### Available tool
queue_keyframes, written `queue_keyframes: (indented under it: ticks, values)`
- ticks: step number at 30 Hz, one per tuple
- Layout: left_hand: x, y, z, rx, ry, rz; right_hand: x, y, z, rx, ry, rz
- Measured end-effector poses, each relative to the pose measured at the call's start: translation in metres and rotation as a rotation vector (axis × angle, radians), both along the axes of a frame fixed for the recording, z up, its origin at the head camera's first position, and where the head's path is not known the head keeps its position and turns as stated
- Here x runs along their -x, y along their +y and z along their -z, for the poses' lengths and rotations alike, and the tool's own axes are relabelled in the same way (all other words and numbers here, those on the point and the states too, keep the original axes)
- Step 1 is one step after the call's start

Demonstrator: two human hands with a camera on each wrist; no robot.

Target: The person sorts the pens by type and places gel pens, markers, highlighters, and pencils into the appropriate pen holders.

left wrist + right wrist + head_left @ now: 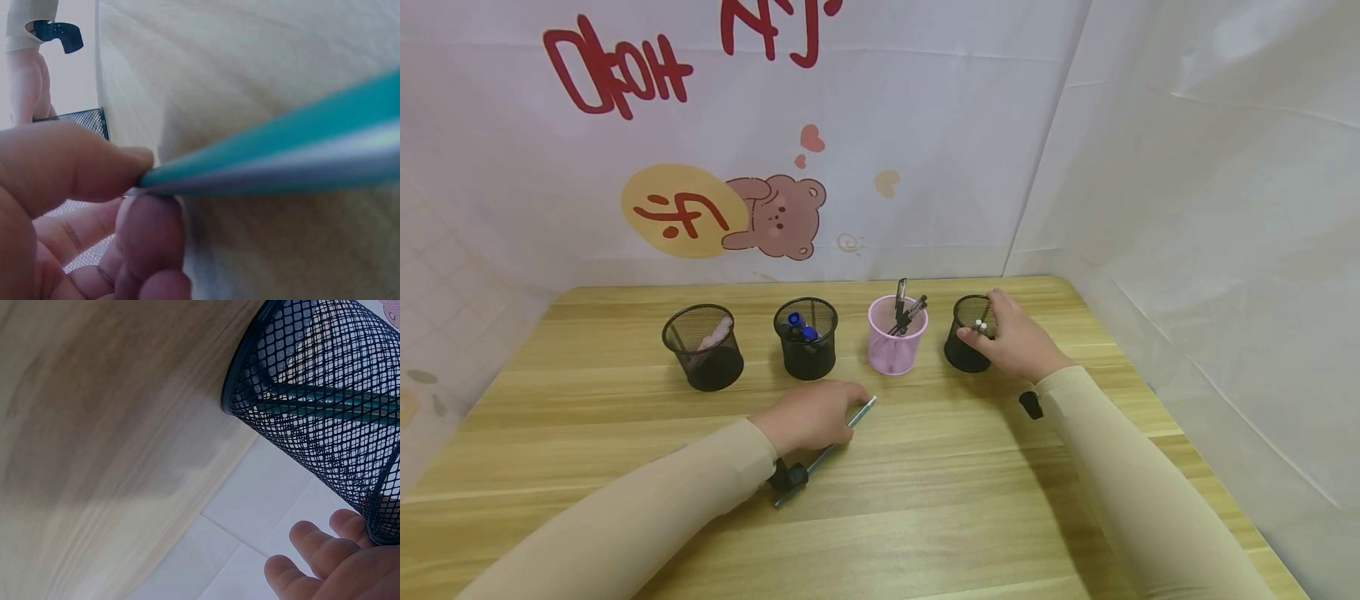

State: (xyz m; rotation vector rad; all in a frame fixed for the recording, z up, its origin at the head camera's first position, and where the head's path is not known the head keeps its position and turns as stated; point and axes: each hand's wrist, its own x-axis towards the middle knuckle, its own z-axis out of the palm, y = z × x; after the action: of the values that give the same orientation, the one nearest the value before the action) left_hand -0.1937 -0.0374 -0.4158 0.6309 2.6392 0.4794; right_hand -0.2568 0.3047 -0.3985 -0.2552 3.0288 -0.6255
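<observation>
My left hand (pixel 812 414) pinches a teal pencil (pixel 861 412) with a white end, between thumb and fingers, over the middle of the table. Close up in the left wrist view, the pencil (pixel 281 156) slants away to the right of the fingertips. At the right, my right hand (pixel 1021 342) grips the rim of a black mesh pen cup (pixel 966 354), thumb on the near side. Inside that cup stand white-ended pencils (pixel 981 324); through the mesh in the right wrist view, these pencils (pixel 337 403) look teal.
Left of the gripped cup stands a pink mesh cup (pixel 891 358) with black pens. Farther left are a black cup (pixel 808 364) holding blue-capped pens and another black cup (pixel 715 372) with something pale pink inside. White sheeting (pixel 925 208) borders the wooden table (pixel 925 508).
</observation>
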Motion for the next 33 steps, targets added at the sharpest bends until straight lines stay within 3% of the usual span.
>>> queue_keyframes:
  ticks: [4,9,33]
  values:
    - [0.001,-0.001,-0.003,-0.083,-0.035,-0.029,0.0,0.0,0.0,0.001,-0.003,0.0]
    - [0.002,-0.001,-0.007,-0.161,-0.025,-0.031,-0.001,0.0,-0.001,-0.001,-0.004,0.0]
    - [0.002,0.002,-0.023,-0.376,0.059,-0.037,0.0,-0.001,0.0,0.009,0.008,0.001]
